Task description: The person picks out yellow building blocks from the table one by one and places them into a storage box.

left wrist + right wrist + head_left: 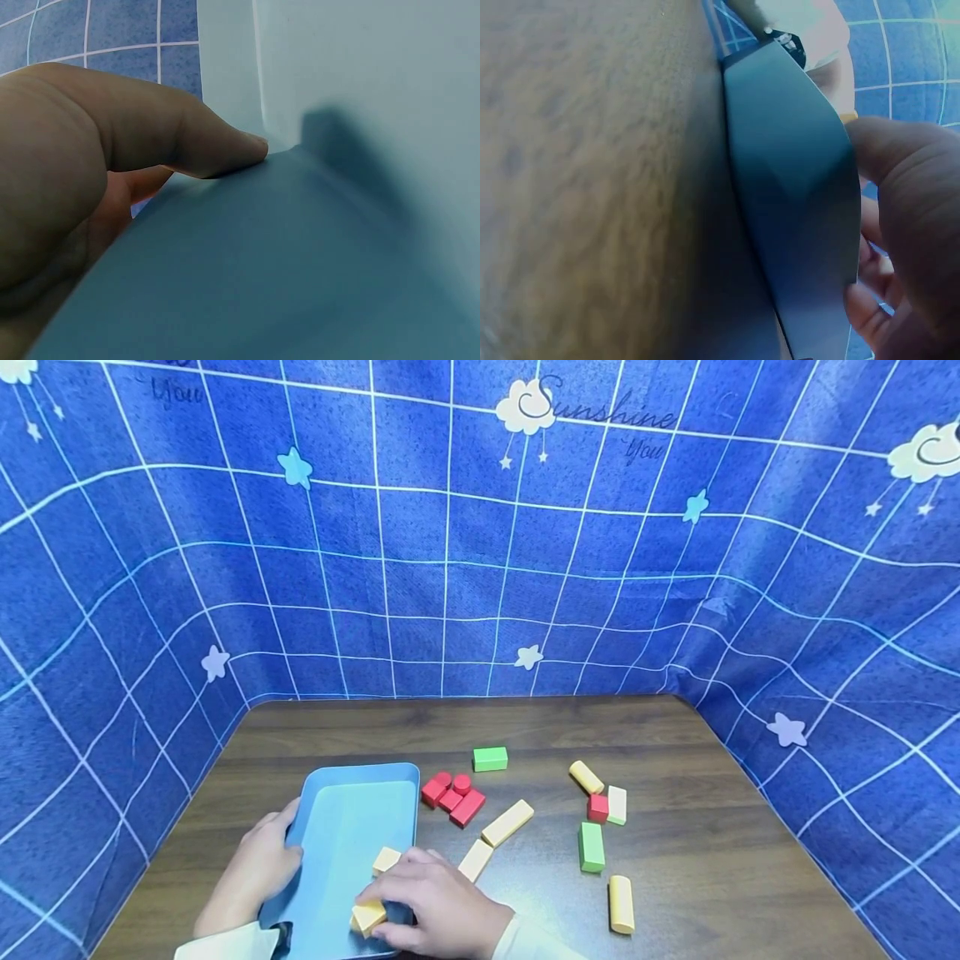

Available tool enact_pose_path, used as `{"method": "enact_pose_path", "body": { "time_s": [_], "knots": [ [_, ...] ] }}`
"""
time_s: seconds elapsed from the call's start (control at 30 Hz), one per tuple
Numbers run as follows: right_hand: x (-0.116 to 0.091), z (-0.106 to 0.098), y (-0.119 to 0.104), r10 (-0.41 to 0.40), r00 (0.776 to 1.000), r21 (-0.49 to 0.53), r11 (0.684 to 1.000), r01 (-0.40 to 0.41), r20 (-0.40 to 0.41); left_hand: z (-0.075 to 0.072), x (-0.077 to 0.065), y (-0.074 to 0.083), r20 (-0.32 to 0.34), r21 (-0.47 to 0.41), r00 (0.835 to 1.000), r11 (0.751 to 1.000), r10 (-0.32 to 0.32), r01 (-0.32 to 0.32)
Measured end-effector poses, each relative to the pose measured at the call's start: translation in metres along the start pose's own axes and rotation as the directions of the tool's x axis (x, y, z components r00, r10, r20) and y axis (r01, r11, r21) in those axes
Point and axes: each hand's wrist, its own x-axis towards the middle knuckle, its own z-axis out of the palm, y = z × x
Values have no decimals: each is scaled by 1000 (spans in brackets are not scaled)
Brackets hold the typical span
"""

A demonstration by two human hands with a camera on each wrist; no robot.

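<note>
A blue tray (352,806) lies on the left of the table. My left hand (258,864) grips its left side, and in the left wrist view the thumb (217,142) hooks over the tray wall (225,247) with fingers outside it. Over the tray's near right part, my right hand (435,902) pinches a pale yellow wooden block (369,913) between thumb and fingers. Another yellow block (386,859) lies in the tray just beyond those fingers. In the right wrist view the tray's outer wall (795,187) hides the fingertips and the block.
Right of the tray sit several red blocks (467,807), a green block (490,759) and two long yellow blocks (508,823). Farther right are yellow cylinders (621,904), a red cube (597,807), a green block (591,847) and a pale green block (617,805). Blue patterned cloth (480,568) surrounds the table.
</note>
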Motion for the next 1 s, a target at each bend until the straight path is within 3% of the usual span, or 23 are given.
{"method": "enact_pose_path", "body": {
  "time_s": [0.13, 0.27, 0.43, 0.7, 1.0],
  "knots": [
    [-1, 2, 2, 74, 997, 3, 997, -74, -30, 0, 0, -1, 12, -2, 1000, 1000, -7, 7],
    [-3, 4, 5, 137, 986, -56, 988, -143, -100, -1, 1, -1, 23, 0, 1000, 1000, -12, 12],
    [-4, 5, 7, 203, 959, -119, 966, -229, -196, -2, 1, 0, 33, -2, 999, 1000, -19, 19],
    [-4, 5, 8, 320, 908, -128, 923, -363, -271, -1, 1, 1, 32, -8, 999, 999, -31, 31],
    [-4, 5, 9, 345, 889, -68, 922, -381, -301, -1, 1, 1, 31, -3, 999, 1000, -25, 25]
  ]
}}
